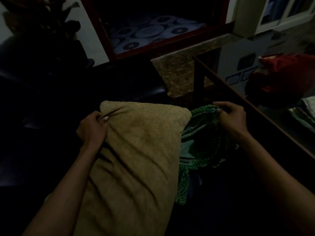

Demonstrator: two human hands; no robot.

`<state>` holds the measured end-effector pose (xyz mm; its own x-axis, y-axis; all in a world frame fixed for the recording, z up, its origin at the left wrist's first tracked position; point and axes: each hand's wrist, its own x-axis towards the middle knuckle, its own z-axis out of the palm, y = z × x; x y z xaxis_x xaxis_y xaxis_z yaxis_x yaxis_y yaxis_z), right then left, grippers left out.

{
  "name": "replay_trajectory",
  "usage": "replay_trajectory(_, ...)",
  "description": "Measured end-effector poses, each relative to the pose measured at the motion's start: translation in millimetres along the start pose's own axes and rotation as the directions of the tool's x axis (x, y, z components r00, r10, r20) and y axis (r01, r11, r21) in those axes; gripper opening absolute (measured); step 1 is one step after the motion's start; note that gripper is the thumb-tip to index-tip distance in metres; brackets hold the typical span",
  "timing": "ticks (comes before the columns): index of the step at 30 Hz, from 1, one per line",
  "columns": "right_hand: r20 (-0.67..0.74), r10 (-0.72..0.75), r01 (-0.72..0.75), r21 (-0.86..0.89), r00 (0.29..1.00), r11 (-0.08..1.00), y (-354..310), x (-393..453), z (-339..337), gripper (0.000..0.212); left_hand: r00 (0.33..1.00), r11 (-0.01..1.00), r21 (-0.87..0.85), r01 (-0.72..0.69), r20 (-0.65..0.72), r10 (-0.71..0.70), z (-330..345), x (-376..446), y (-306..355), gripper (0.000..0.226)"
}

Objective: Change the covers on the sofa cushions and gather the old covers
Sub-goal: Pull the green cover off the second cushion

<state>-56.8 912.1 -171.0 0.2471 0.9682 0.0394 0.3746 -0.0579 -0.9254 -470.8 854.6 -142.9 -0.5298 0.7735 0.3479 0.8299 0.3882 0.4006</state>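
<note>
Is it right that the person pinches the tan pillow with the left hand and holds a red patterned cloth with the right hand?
Not quite. The cloth in the right hand is green patterned, not red, as the head view shows. The rest is right: the left hand pinches the tan pillow near its top corner.

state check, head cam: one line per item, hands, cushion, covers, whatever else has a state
left hand: pinching a fold at the cushion's top left corner
right hand: gripping the top edge of the green cover
tan cushion: lying lengthwise between the arms, creased
green patterned cover: crumpled, beside the cushion's right edge
red fabric: bunched on the table at right
table: glass-topped, wood-edged
</note>
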Motion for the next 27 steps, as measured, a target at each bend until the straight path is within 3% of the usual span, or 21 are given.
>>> replay_trajectory(3, 0.137, 0.125, -0.156, 0.246, 0.983, 0.957, -11.8, -17.2, 16.5, 0.022, 0.993, 1.0, 0.004, 0.024, 0.117, -0.024, 2.6, -2.4, 16.4, 0.022)
replay_trajectory(4, 0.233, 0.207, -0.263, 0.241, 0.95, 0.934, -14.3, -26.4, 24.0, 0.03, 0.987, 0.999, -0.033, -0.002, 0.161, 0.007, 2.6, -9.2, 21.1, 0.027)
replay_trajectory(6, 0.41, 0.361, -0.426, 0.075, 0.838, 0.902, -10.3, -44.4, 38.2, 0.069, 0.96, 0.987, -0.151, -0.053, 0.264, 0.092, -2.1, -32.8, 29.7, 0.043)
replay_trajectory(8, 0.495, 0.352, -0.379, -0.048, 0.795, 0.924, 1.9, -66.4, 57.4, 0.104, 0.905, 0.969, -0.229, -0.091, 0.388, 0.176, -8.5, -66.1, 35.0, 0.062)
replay_trajectory(9, 0.532, 0.314, -0.328, -0.072, 0.786, 0.942, 6.9, -77.7, 65.7, 0.107, 0.868, 0.967, -0.217, -0.133, 0.446, 0.22, -11.3, -86.1, 37.0, 0.072)
replay_trajectory(11, 0.565, 0.241, -0.236, -0.083, 0.789, 0.968, 12.6, -87.2, 76.8, 0.103, 0.798, 0.95, -0.153, -0.273, 0.515, 0.312, -12.4, -124.2, 40.7, 0.092)
replay_trajectory(13, 0.559, 0.177, -0.187, -0.04, 0.81, 0.982, 7.3, -84.8, 76.0, 0.079, 0.778, 0.921, -0.051, -0.385, 0.519, 0.354, -4.8, -149.2, 40.3, 0.101)
replay_trajectory(15, 0.529, 0.165, -0.179, -0.024, 0.832, 0.983, 3.0, -75.6, 71.5, 0.058, 0.824, 0.91, -0.036, -0.412, 0.412, 0.389, 9.0, -150.3, 37.3, 0.081)
replay_trajectory(17, 0.479, 0.182, -0.195, -0.024, 0.859, 0.981, 1.0, -63.4, 65.1, 0.037, 0.889, 0.92, -0.119, -0.373, 0.238, 0.391, 23.8, -134.1, 36.6, 0.032)
replay_trajectory(18, 0.459, 0.182, -0.197, -0.016, 0.87, 0.98, -1.4, -58.7, 60.5, 0.027, 0.919, 0.935, -0.121, -0.332, 0.182, 0.35, 27.3, -122.7, 38.5, 0.02)
replay_trajectory(22, 0.377, 0.056, -0.039, -0.053, 0.924, 0.998, -5.6, -40.1, 37.0, 0.018, 0.982, 0.987, -0.078, -0.138, 0.121, 0.147, 33.9, -75.1, 42.2, 0.013)
replay_trajectory(25, 0.392, -0.036, 0.154, -0.273, 0.919, 0.949, -0.7, -35.8, 33.3, 0.026, 0.967, 0.979, -0.094, -0.179, 0.168, 0.193, 37.7, -62.7, 39.6, 0.012)
replay_trajectory(27, 0.444, -0.02, 0.211, -0.386, 0.896, 0.898, 4.2, -42.2, 44.4, 0.047, 0.947, 0.962, -0.13, -0.238, 0.188, 0.26, 34.3, -73.8, 43.5, 0.015)
